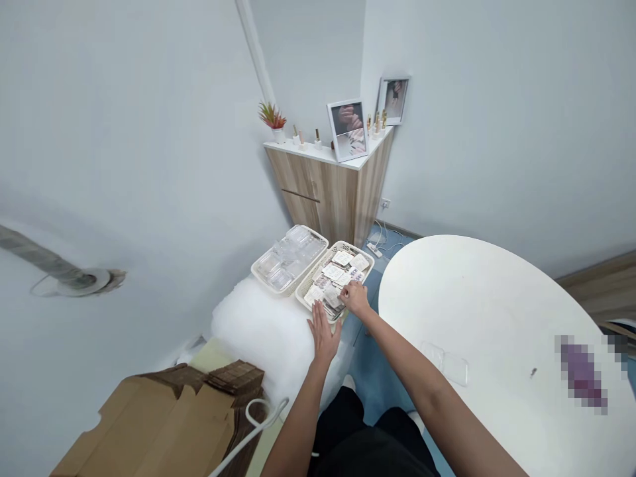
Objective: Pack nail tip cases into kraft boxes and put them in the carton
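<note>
Near the middle of the head view is a white plastic basket (371,254) holding many small white cards (332,271) and printed packets. My left hand (324,334) reaches its near left corner, fingers stretched out and apart, fingertips at the cards by the rim. Over the near right side of the same basket, my right hand (354,298) has its fingers curled together among the cards. What they pinch, if anything, is hidden. Beside it on the left stands a second white basket (325,242) with clear plastic boxes (298,248) in it.
White padding (248,318) lies below the baskets. Folded brown cardboard boxes (163,424) and a white cable (248,437) are at the lower left. A round white table (487,285) with an open clear case (454,368) stands right. Behind is a wooden cabinet (328,192).
</note>
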The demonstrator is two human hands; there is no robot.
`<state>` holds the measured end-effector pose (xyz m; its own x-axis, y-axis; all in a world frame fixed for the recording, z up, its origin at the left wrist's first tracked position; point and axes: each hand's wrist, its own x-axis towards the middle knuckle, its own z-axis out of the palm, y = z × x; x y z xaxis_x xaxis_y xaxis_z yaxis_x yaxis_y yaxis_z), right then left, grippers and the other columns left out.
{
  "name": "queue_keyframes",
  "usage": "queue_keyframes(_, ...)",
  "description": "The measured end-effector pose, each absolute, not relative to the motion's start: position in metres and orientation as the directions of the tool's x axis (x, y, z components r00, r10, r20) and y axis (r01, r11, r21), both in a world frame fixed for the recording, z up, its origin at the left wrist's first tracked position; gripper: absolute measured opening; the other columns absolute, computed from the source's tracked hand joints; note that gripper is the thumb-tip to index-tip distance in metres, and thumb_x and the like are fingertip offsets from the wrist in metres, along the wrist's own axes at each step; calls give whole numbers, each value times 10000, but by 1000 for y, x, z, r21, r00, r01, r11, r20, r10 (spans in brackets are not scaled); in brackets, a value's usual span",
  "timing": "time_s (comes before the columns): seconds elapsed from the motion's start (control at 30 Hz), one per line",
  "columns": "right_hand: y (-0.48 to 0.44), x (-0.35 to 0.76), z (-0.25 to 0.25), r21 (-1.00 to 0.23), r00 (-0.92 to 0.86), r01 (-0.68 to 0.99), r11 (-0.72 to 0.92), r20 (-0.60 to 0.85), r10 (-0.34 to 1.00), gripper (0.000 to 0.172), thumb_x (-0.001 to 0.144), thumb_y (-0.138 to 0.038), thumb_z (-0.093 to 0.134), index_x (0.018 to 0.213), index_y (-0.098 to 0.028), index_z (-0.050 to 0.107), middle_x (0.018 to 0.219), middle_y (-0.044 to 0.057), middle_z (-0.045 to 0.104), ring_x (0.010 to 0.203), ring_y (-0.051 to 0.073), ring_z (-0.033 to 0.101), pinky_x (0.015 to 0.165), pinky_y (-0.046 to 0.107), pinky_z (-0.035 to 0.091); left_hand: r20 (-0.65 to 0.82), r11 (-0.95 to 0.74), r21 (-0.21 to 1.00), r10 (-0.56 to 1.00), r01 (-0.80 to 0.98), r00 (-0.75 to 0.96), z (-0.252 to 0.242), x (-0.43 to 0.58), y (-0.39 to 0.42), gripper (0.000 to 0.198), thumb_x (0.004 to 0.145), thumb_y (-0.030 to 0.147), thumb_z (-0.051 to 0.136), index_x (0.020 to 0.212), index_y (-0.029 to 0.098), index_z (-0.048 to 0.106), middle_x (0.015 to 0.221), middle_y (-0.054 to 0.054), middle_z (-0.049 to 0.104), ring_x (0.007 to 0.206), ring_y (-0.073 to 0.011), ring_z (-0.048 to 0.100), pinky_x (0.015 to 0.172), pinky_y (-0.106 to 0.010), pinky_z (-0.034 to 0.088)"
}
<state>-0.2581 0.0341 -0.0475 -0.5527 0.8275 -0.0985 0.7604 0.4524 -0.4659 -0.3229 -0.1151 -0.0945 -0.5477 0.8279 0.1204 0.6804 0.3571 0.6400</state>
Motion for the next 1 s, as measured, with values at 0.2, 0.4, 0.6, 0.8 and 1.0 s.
queue_keyframes(0.2,43,-185,-27,-562,-568,589,580,223,792,154,911,-259,519,846,-221,654,877,46,595,869,200,525,755,299,390,187,249,778,784,576,-591,-64,-310,-84,590,964,397,406,1503,208,257,1564,-132,293,1470,-290,176,1179,-556,165)
queue_keyframes(0.4,28,-89,-16,-489,-618,545,681,316,720,289,983,-268,380,959,-253,667,931,49,607,757,145,555,672,247,406,-185,177,983,902,-57,-390,-42,-262,-33,486,908,514,489,1193,146,626,1145,-143,680,1041,-258,657,877,-405,545)
queue_keyframes(0.6,3,-1,-22,-573,-431,639,514,287,855,318,965,-217,338,1081,-243,633,1058,73,627,862,156,604,713,260,470,-373,313,901,912,-300,-171,-61,-182,-14,566,656,441,791,1109,130,653,980,-131,721,868,-212,698,779,-334,557)
queue_keyframes(0.8,-23,64,-45,-838,-5,543,53,60,998,298,905,-266,395,1104,-240,616,1002,44,687,889,184,643,803,338,526,-380,350,915,915,-199,-137,-91,-116,-19,548,702,407,756,1174,166,619,965,-85,686,833,-183,693,711,-288,563)
queue_keyframes(1.0,-49,108,-83,-795,102,594,-120,-73,992,286,853,-269,398,999,-231,641,983,43,691,869,201,636,794,369,517,-344,370,920,920,128,-187,-129,-88,-29,360,746,290,721,1086,182,672,881,-43,675,750,-158,685,681,-278,562)
